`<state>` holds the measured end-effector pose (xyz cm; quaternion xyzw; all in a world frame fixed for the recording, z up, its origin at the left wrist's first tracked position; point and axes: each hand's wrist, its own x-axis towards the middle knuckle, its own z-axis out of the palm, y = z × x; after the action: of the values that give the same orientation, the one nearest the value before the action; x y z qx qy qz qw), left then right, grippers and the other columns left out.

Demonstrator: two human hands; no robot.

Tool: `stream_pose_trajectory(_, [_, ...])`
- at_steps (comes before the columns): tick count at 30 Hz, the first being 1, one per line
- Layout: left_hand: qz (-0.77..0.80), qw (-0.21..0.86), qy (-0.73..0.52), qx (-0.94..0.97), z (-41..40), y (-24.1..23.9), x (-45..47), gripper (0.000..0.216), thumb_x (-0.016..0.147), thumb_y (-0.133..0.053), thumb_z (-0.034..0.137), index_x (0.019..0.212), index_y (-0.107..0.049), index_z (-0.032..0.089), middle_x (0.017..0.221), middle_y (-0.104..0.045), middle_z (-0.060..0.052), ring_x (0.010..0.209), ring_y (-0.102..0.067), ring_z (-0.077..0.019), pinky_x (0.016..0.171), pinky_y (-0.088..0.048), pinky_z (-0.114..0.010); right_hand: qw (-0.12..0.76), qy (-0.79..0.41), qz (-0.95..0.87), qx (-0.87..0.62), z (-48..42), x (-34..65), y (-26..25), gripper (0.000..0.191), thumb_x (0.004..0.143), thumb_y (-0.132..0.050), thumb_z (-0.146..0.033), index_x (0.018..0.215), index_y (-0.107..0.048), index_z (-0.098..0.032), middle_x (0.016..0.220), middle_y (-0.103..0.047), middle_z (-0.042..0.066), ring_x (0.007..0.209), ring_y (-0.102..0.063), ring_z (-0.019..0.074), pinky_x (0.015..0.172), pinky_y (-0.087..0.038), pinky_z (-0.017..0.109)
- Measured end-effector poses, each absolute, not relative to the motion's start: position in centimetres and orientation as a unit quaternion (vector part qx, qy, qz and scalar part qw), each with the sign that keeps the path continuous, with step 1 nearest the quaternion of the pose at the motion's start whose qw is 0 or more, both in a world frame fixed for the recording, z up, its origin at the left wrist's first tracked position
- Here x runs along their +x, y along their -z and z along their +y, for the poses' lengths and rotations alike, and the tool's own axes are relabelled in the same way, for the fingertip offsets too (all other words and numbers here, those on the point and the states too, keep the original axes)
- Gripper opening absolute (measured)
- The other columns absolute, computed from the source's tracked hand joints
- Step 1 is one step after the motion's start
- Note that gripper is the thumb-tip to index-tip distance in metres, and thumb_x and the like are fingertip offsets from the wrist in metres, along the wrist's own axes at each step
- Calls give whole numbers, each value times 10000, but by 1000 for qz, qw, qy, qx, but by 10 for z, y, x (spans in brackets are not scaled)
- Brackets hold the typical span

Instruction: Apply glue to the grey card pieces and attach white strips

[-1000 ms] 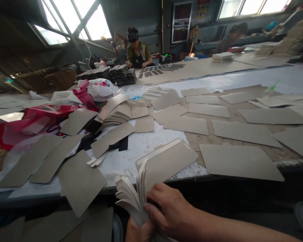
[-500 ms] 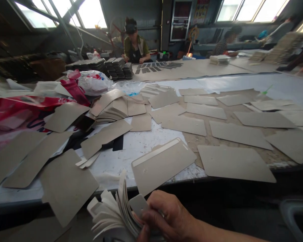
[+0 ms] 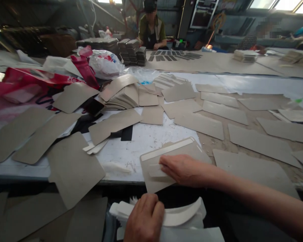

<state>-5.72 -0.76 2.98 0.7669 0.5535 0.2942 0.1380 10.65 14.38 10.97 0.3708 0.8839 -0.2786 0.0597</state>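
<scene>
At the table's front edge lies a beige panel with rounded corners and a pale strip along its far side. My right hand is over this panel, fingers pinched together on a small pale rectangular piece. That piece is at the panel's surface; I cannot tell if it is stuck down. Below the edge, my left hand is closed over a bundle of white curled sheets. Its fingertips are partly hidden.
Beige panels overlap across the right side, with more at left, some overhanging the edge. A fanned stack stands mid-left beside pink and clear plastic bags. Across the table a person works near dark stacks.
My right hand has moved from the fanned bundle up onto the panel, carrying the small piece. My left hand has come into view on the white bundle. The view has tilted down and turned left.
</scene>
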Motion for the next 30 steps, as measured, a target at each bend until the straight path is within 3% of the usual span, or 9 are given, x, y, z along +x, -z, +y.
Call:
stream_pose_trajectory(4, [577, 45, -296, 760, 10, -21, -51, 296, 675, -452, 21, 894, -582, 171, 1181, -573, -172, 1170, -514, -297, 942, -474, -406, 90, 248, 899, 351, 150, 87, -97, 103, 948, -493, -221, 1003, -560, -166, 901, -707, 85, 787, -637, 220, 607, -356, 278])
stream_pose_trajectory(7, [582, 43, -305, 753, 15, -9, -49, 336, 660, -437, -13, 891, -588, 178, 1287, -564, -149, 1277, -452, -278, 1035, -414, -404, 98, 219, 901, 361, 155, 86, -87, 131, 950, -480, -214, 1029, -557, -143, 929, -703, 114, 829, -640, 239, 638, -366, 294])
stream_pose_trajectory(16, [577, 60, -280, 765, 15, -2, -54, 220, 686, -485, 46, 805, -592, 197, 1327, -592, -114, 1256, -460, -260, 1029, -343, -392, 99, 204, 906, 358, 160, 85, -79, 127, 937, -501, -255, 1007, -559, -167, 876, -708, 88, 775, -641, 218, 600, -332, 286])
stream_pose_trajectory(21, [571, 51, -274, 772, 15, -1, -53, 186, 704, -487, 89, 800, -594, 208, 1321, -590, -141, 1226, -467, -294, 997, -350, -442, 95, 212, 909, 347, 161, 85, -81, 116, 942, -489, -240, 1003, -551, -165, 868, -707, 77, 763, -641, 206, 591, -333, 279])
stream_pose_trajectory(30, [561, 69, -293, 771, 14, 2, -53, 145, 738, -490, 89, 820, -562, 185, 1315, -572, -155, 1244, -428, -287, 1028, -287, -428, 85, 214, 917, 326, 162, 88, -78, 110, 956, -432, -186, 991, -533, -161, 835, -700, 84, 727, -641, 209, 569, -311, 286])
